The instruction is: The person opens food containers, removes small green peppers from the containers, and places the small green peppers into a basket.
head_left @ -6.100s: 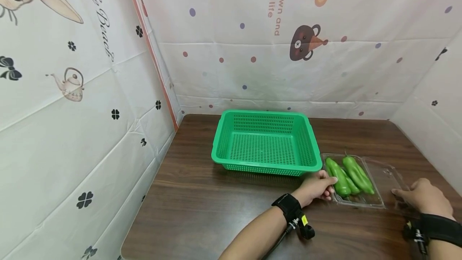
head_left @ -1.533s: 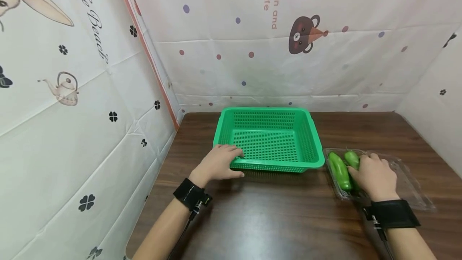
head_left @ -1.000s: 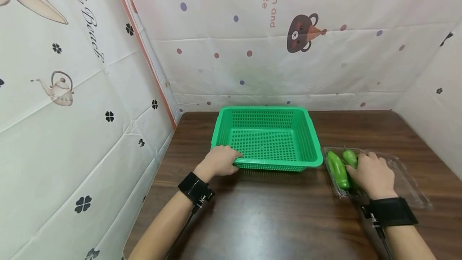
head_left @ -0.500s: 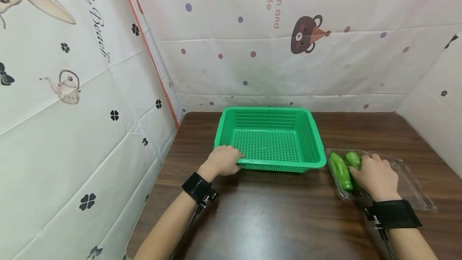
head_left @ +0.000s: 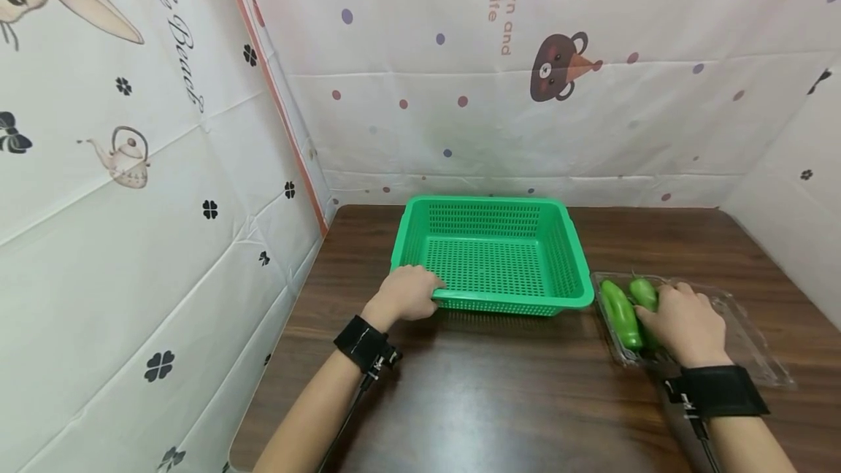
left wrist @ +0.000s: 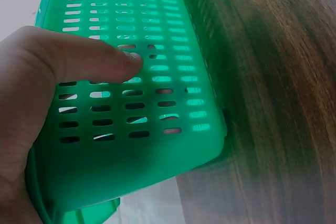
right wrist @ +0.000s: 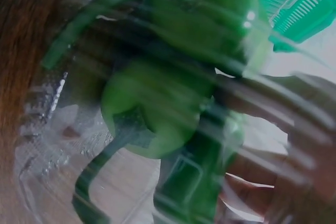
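A green slotted basket (head_left: 489, 254) stands on the wooden table. My left hand (head_left: 420, 290) grips its near-left corner; in the left wrist view the thumb (left wrist: 94, 59) lies against the basket's wall (left wrist: 157, 103). To the right sits a clear plastic tray (head_left: 745, 327) with green peppers (head_left: 620, 312) in it. My right hand (head_left: 660, 305) lies over the right-hand pepper with its fingers curled round it. The right wrist view is blurred; it shows a green pepper (right wrist: 152, 108), the tray (right wrist: 42, 171) and fingers (right wrist: 294, 145) beside the pepper.
Patterned sheets wall in the table (head_left: 499, 400) on the left, back and right. The basket holds nothing. Black straps sit on both wrists.
Since six seconds ago my left hand went from the tray to the basket's corner, and my right hand came onto the peppers. Over the last second both hands stay put.
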Tool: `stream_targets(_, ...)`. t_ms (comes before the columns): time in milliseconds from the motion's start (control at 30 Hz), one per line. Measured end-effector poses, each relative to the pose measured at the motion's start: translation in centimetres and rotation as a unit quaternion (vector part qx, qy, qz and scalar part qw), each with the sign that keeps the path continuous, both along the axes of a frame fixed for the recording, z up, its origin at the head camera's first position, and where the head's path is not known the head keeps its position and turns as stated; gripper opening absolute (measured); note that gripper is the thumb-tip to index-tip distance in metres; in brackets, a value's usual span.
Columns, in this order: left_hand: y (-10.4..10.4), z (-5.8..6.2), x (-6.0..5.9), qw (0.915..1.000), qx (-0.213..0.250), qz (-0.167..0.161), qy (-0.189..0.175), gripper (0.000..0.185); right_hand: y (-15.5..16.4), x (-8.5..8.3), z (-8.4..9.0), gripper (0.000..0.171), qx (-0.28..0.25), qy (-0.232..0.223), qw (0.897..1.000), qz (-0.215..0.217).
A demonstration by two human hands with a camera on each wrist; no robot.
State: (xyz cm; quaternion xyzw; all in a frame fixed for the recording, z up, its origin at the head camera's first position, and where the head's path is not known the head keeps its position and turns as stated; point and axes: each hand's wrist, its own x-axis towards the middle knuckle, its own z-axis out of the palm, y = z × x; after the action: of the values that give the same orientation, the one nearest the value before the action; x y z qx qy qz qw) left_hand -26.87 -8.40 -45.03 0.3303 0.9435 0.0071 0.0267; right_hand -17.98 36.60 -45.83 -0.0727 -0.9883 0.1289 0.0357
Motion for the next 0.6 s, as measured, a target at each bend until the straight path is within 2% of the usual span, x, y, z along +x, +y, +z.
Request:
stream_targets(233, -0.11, -0.19, -0.02, 0.9999, -0.002, 0.012, -0.002, 0.039, 0.05, -0.19, -0.14, 0.052, -0.003, 0.003, 1.0, 0.008)
stream_targets(600, 0.13, 0.03, -0.01, 0.9999, 0.001, 0.014, -0.001, 0.038, 0.23, 0.0, -0.15, 0.049, -0.005, 0.018, 1.0, 0.01)
